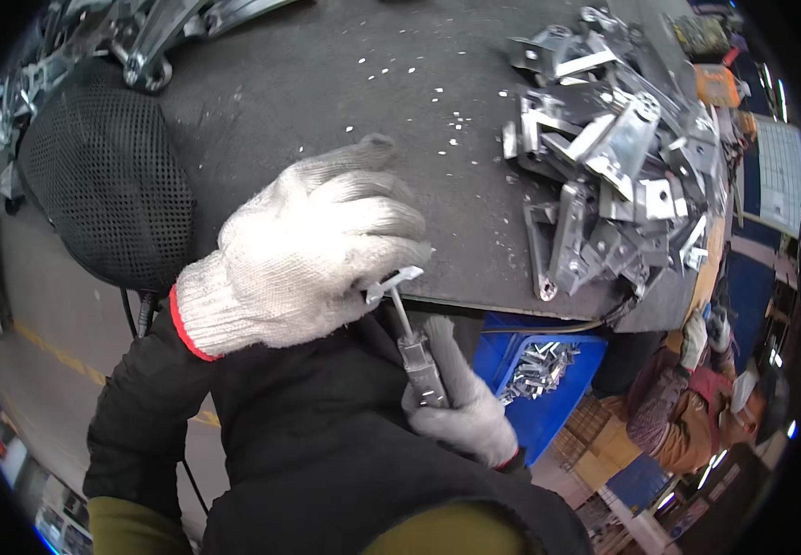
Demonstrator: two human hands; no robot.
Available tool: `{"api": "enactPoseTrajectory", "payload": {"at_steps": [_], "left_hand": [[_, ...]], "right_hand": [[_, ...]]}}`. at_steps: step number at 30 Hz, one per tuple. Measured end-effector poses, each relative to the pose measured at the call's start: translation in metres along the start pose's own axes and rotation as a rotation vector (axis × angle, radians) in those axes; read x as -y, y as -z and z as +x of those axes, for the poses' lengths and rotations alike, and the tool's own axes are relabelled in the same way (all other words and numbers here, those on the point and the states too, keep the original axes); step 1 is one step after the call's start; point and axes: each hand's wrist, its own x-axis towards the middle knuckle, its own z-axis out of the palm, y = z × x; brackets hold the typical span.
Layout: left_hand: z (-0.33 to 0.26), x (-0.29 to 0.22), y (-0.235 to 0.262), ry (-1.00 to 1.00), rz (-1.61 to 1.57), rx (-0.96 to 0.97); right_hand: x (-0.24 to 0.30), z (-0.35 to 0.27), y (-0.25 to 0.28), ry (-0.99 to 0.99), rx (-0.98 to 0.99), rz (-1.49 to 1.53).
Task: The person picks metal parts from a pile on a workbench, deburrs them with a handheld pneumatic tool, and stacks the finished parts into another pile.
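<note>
My left hand [313,245], in a white knit glove with a red cuff, is curled over the near edge of the table. Its lower fingers pinch a small silver metal part [399,279]. In my right hand [467,418], also gloved, is a grey handheld tool [424,372] with a thin metal shaft [401,314]. The shaft points up, and its tip meets or overlaps the small part; whether it sits in a hole cannot be made out. The left thumb is hidden.
A heap of silver metal brackets [627,139] covers the table's right side. White chips dot the dark tabletop [326,55]. A black mesh-covered object [109,176] stands at left, more metal parts behind it. Below the edge, a blue bin [585,356] holds small metal pieces. Another person [687,416] works at right.
</note>
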Motion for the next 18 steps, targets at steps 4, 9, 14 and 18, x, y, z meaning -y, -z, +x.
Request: {"api": "enactPoseTrajectory", "payload": {"at_steps": [4,9,14,18], "left_hand": [[0.001,-0.001,0.015,0.068,-0.086,0.057],[-0.007,-0.014,0.034,0.368,-0.891,-0.050],[-0.005,-0.033,0.024,0.410,-1.045,-0.169],[0.003,-0.048,0.012,0.528,-1.184,-0.359]], "right_hand": [[0.023,-0.009,0.018,-0.050,0.147,-0.064],[0.009,-0.036,0.056,0.085,0.086,-0.427],[0.000,-0.028,0.043,0.340,-0.209,-0.722],[-0.002,-0.019,0.040,0.277,-0.198,-0.657]]}}
